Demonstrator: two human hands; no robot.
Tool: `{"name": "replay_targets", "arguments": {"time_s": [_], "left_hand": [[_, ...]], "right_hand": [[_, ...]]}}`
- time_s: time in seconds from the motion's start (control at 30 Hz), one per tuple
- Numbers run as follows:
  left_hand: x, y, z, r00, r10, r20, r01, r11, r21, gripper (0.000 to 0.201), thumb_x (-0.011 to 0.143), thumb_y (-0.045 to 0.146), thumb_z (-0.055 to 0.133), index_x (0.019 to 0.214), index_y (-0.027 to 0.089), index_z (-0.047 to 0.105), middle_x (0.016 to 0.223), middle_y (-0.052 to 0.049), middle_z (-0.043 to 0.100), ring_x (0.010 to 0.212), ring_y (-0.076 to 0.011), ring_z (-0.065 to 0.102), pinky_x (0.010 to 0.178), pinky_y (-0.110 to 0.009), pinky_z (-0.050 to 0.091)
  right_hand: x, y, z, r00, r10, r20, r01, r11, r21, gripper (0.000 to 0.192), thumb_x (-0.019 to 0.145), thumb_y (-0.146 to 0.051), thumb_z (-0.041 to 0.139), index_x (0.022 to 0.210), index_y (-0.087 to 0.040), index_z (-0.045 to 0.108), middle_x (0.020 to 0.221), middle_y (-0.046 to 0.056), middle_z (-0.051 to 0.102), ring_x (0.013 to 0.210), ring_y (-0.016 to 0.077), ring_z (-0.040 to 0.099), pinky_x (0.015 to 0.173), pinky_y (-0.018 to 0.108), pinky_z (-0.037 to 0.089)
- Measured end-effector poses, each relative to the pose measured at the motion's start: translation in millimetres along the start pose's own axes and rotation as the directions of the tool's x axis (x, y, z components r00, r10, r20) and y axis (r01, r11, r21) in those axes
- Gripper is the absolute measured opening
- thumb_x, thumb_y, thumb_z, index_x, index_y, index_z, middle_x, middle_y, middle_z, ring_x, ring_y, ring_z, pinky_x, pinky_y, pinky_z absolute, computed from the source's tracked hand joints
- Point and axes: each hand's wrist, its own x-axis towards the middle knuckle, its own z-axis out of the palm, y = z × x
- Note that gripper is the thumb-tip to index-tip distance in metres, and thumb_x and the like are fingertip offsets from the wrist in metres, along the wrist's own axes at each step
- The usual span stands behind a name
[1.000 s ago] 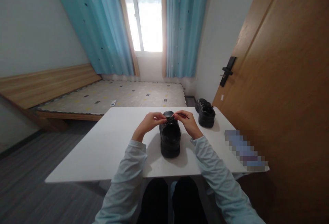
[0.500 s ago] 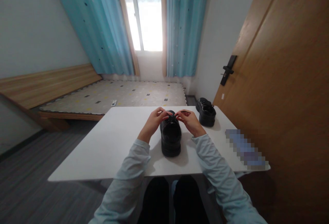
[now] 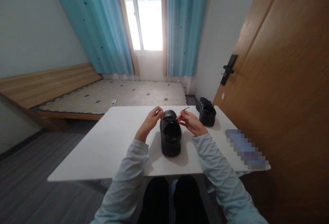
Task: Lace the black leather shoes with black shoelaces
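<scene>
Black shoe (image 3: 170, 133) stands on the worktop (image 3: 108, 141) between both hands. Right hand (image 3: 190, 122) pinches a lace end (image 3: 186, 108); left hand (image 3: 151, 121) pinches at the eyelets. Risk: uneven pull may slip the lace out.

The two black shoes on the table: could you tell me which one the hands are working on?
The nearer black shoe, between both hands; the far shoe sits untouched.

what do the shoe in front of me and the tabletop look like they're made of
The black shoe looks like smooth leather or a synthetic lookalike, with a dull sheen on the toe cap. The table looks like matte white laminate or painted board: flat, uniform, thin-edged, with no grain.
</scene>
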Motion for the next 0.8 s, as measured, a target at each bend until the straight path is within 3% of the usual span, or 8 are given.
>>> {"name": "replay_targets", "arguments": {"time_s": [0.23,0.5,0.67,0.8], "left_hand": [[1,-4,-11.7,0.993,-0.049,0.104,0.029,0.981,0.19,0.023,0.083,0.038,0.047,0.072,0.018,0.048,0.061,0.002,0.051,0.061,-0.012,0.047,0.062,-0.025,0.039],[-1,1,-15.7,0.989,-0.06,0.136,0.027,0.973,0.229,0.024,0.08,0.039,0.049,0.069,0.018,0.049,0.061,0.002,0.052,0.06,-0.0124,0.047,0.062,-0.025,0.038],[-1,-4,-14.0,0.99,-0.054,0.128,0.024,0.973,0.229,0.025,0.081,0.039,0.05,0.069,0.018,0.051,0.06,0.002,0.053,0.057,-0.0115,0.047,0.056,-0.024,0.038],[-3,-6,-12.2,0.98,-0.099,0.173,0.074,0.986,0.147,0.027,0.078,0.042,0.058,0.074,0.017,0.053,0.061,0.002,0.054,0.055,-0.011,0.05,0.053,-0.023,0.041]], "right_hand": [[-1,-1,-5,0.997,0.065,0.051,-0.065,0.998,-0.002,0.034,0.071,-0.047,0.072,0.065,-0.018,0.054,0.067,-0.001,0.065,0.059,0.0102,0.052,0.064,0.027,0.041],[-1,-4,-8,0.968,0.248,0.032,-0.25,0.966,0.064,0.034,0.072,-0.042,0.072,0.061,-0.017,0.052,0.063,-0.001,0.059,0.058,0.011,0.05,0.061,0.029,0.043],[-2,-2,-9,0.971,0.236,0.038,-0.237,0.97,0.046,0.036,0.068,-0.046,0.074,0.064,-0.017,0.053,0.065,-0.001,0.06,0.057,0.0107,0.051,0.06,0.029,0.045],[-4,-3,-10,0.984,0.177,0.022,-0.178,0.984,0.027,0.034,0.063,-0.038,0.079,0.074,-0.02,0.053,0.066,-0.004,0.06,0.056,0.0094,0.054,0.06,0.028,0.047]]}}
